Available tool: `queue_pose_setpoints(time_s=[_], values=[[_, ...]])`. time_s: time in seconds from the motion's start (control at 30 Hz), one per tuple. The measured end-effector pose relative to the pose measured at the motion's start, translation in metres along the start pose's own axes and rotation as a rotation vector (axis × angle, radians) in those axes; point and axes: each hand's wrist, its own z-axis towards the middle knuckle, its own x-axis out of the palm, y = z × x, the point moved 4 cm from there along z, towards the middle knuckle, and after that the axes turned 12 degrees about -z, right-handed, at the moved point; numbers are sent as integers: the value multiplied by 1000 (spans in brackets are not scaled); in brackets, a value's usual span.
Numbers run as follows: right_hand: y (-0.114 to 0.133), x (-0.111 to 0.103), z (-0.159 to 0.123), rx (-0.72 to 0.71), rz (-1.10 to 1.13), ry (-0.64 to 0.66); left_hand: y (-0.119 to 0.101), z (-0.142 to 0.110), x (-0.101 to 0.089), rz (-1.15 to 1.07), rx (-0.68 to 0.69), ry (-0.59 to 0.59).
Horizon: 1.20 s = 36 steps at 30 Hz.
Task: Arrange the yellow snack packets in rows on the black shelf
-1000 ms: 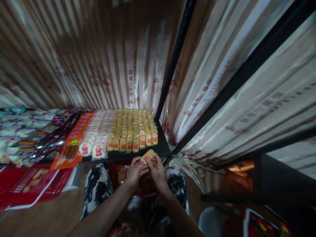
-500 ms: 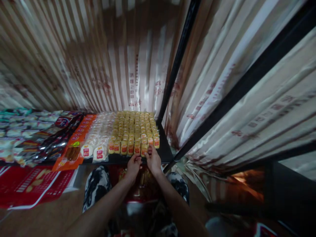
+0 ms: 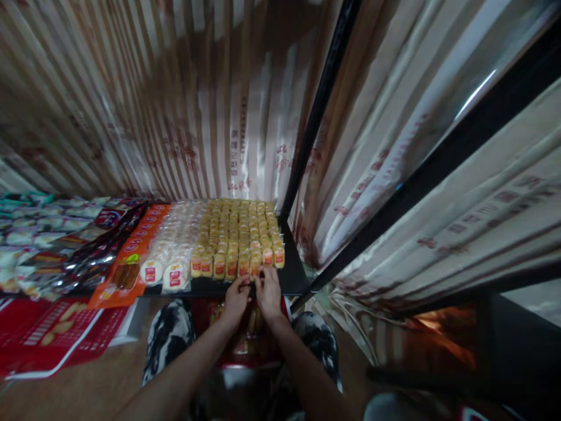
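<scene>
Rows of small yellow snack packs with red labels (image 3: pixel 231 264) stand side by side on a black shelf (image 3: pixel 293 280). My right hand (image 3: pixel 269 292) is at the front row, its fingers bent at the lower part of one yellow snack pack (image 3: pixel 255 257). Close on its left, my left hand (image 3: pixel 236 301) has its fingers curled together just below the same row. Whether anything sits inside the left fingers is hidden. Beneath both hands is a red-edged box of wrapped yellow packs (image 3: pixel 254 321), between my knees.
Left of the yellow packs lie clear-wrapped white round cakes (image 3: pixel 176 276), an orange bag (image 3: pixel 120 275), dark bags (image 3: pixel 94 257) and white packets (image 3: pixel 26 234). A red printed bag (image 3: pixel 52 333) hangs below. Black poles (image 3: pixel 322 105) and pleated sheeting (image 3: pixel 258 117) stand behind and right.
My right hand has drawn slightly down and left from the front row, nearer my left hand. The snack pack at its fingers now lines up with its neighbours. The view has shifted slightly.
</scene>
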Motion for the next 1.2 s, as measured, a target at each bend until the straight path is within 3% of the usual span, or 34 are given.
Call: queue_pose_setpoints(time_s=[0.23,0.43,0.93,1.07,1.2], values=[[6,-6,6,-74,-130,1,5,6,-3,-4,-15,-9],[8,-6,8,-29,-166,35,4,6,-2,46,6,-14],[-2,4,3,1,-24,20,6,11,-4,18,57,-19],[-1,-2,-2,-25,16,-6,2,9,-5,-8,39,6],[3,-14,-23,-36,92,-49,7,0,-19,-14,52,70]])
